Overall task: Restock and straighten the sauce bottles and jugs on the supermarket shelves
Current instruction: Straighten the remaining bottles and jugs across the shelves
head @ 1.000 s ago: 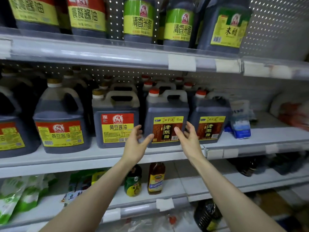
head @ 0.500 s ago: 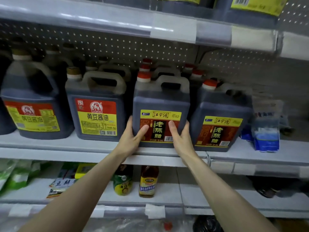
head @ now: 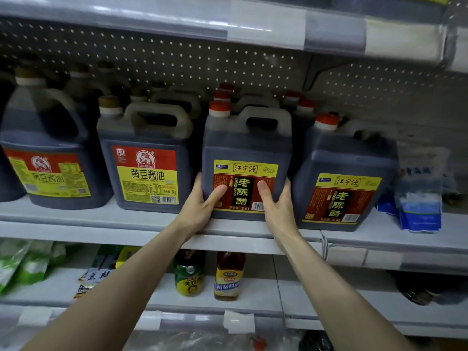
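A dark vinegar jug [head: 247,148] with a red cap and a yellow-and-red label stands at the front of the middle shelf [head: 101,224]. My left hand [head: 202,203] grips its lower left side, thumb on the label. My right hand [head: 277,206] grips its lower right side the same way. A matching vinegar jug [head: 347,178] stands to its right, turned slightly. Two soy sauce jugs [head: 145,158] with red-and-yellow labels stand to its left, the far one [head: 48,158] rounder. More jugs line up behind them.
Blue-and-white packets [head: 420,201] lie at the right end of the same shelf. On the shelf below stand a green-labelled bottle [head: 189,274] and an amber bottle [head: 229,274], with green packets [head: 22,262] to the left. The upper shelf's edge [head: 253,24] hangs close overhead.
Both hands went from open in front of the shelf to gripping the vinegar jug's lower sides. The view has come closer to the middle shelf.
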Demonstrator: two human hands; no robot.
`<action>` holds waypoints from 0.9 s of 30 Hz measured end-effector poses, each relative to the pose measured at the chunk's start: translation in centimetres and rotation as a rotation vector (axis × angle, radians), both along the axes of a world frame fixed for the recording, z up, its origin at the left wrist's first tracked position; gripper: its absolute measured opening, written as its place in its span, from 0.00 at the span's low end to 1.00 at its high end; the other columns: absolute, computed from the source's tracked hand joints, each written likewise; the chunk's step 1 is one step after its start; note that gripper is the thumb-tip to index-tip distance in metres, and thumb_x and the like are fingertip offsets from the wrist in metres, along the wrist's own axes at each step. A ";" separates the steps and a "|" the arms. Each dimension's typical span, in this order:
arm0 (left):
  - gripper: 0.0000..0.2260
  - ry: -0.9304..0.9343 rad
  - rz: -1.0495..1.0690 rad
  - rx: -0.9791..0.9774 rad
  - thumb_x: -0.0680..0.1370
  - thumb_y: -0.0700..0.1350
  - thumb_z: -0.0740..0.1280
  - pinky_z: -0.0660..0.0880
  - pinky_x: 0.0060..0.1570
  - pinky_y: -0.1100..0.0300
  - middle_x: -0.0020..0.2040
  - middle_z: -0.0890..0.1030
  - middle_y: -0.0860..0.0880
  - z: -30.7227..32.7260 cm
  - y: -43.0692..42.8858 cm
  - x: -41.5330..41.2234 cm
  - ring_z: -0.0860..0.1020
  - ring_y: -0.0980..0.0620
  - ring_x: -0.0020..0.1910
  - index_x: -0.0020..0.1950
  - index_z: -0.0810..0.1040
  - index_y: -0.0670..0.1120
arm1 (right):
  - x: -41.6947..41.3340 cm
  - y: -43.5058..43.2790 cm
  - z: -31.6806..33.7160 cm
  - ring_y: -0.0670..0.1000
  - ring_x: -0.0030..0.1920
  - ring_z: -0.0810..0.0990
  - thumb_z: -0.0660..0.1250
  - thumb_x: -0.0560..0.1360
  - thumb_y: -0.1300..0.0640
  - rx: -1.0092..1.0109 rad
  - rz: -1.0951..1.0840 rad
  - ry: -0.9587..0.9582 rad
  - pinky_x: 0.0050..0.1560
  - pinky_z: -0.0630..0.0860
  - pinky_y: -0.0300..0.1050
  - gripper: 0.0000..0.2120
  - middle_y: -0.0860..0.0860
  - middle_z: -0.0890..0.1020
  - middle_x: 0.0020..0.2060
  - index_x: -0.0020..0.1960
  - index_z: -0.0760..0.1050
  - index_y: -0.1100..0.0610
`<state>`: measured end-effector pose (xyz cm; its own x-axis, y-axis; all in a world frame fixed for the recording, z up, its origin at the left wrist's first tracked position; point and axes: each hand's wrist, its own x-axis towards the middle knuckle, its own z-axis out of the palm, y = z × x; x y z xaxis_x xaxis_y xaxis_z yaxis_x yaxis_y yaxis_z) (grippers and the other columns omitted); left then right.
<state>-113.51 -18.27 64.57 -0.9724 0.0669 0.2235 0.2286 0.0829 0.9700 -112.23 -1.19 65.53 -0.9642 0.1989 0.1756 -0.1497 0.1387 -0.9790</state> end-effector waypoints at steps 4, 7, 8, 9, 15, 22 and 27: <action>0.19 -0.015 0.021 0.006 0.80 0.47 0.63 0.72 0.46 0.77 0.55 0.77 0.60 -0.1 0.2 -0.5 0.77 0.69 0.50 0.69 0.64 0.51 | -0.6 -0.1 -0.1 0.50 0.70 0.69 0.62 0.69 0.36 0.003 -0.015 0.000 0.69 0.69 0.49 0.42 0.48 0.71 0.70 0.78 0.54 0.50; 0.18 -0.030 0.030 0.014 0.79 0.48 0.63 0.72 0.46 0.77 0.55 0.77 0.60 -0.1 0.2 -0.6 0.76 0.67 0.51 0.68 0.64 0.52 | -0.7 -0.2 -0.3 0.50 0.71 0.69 0.62 0.68 0.35 0.001 -0.020 -0.008 0.70 0.69 0.52 0.43 0.48 0.70 0.71 0.78 0.54 0.49; 0.18 -0.034 0.029 0.013 0.80 0.48 0.63 0.72 0.45 0.77 0.55 0.77 0.60 -0.2 0.3 -0.6 0.76 0.67 0.51 0.68 0.64 0.52 | -0.6 -0.2 -0.4 0.50 0.71 0.69 0.62 0.68 0.35 0.000 -0.020 -0.014 0.70 0.68 0.52 0.43 0.48 0.70 0.71 0.78 0.54 0.50; 0.18 -0.039 0.028 0.012 0.80 0.48 0.63 0.72 0.45 0.77 0.55 0.77 0.60 -0.2 0.3 -0.6 0.76 0.67 0.52 0.68 0.63 0.53 | -0.6 -0.2 -0.5 0.50 0.71 0.68 0.62 0.67 0.34 -0.003 -0.023 -0.019 0.71 0.68 0.53 0.44 0.48 0.70 0.71 0.78 0.54 0.50; 0.21 -0.039 0.048 -0.011 0.78 0.53 0.62 0.72 0.48 0.75 0.56 0.76 0.62 -0.2 0.3 -0.3 0.75 0.66 0.54 0.70 0.63 0.54 | -0.5 -0.5 -0.9 0.48 0.69 0.70 0.63 0.65 0.31 -0.026 -0.038 -0.021 0.70 0.68 0.53 0.45 0.47 0.73 0.69 0.77 0.56 0.50; 0.30 -0.004 0.096 -0.056 0.72 0.63 0.59 0.69 0.53 0.68 0.59 0.77 0.58 -0.4 0.6 0.1 0.75 0.60 0.57 0.73 0.62 0.54 | -0.3 -0.7 -1.2 0.48 0.69 0.70 0.62 0.64 0.29 -0.038 -0.064 -0.015 0.70 0.69 0.54 0.46 0.45 0.72 0.69 0.77 0.57 0.48; 0.30 0.025 0.119 -0.073 0.73 0.63 0.58 0.69 0.58 0.64 0.60 0.77 0.56 -0.4 0.6 0.2 0.75 0.57 0.59 0.73 0.63 0.53 | -0.1 -0.7 -1.2 0.48 0.69 0.71 0.62 0.66 0.32 -0.048 -0.084 0.004 0.70 0.69 0.53 0.42 0.45 0.73 0.68 0.76 0.58 0.47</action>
<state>-113.29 -17.69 64.15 -0.9686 -0.0320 0.2464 0.2369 0.1806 0.9546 -112.34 -1.88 64.35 -0.9431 0.2870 0.1677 -0.1434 0.1037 -0.9842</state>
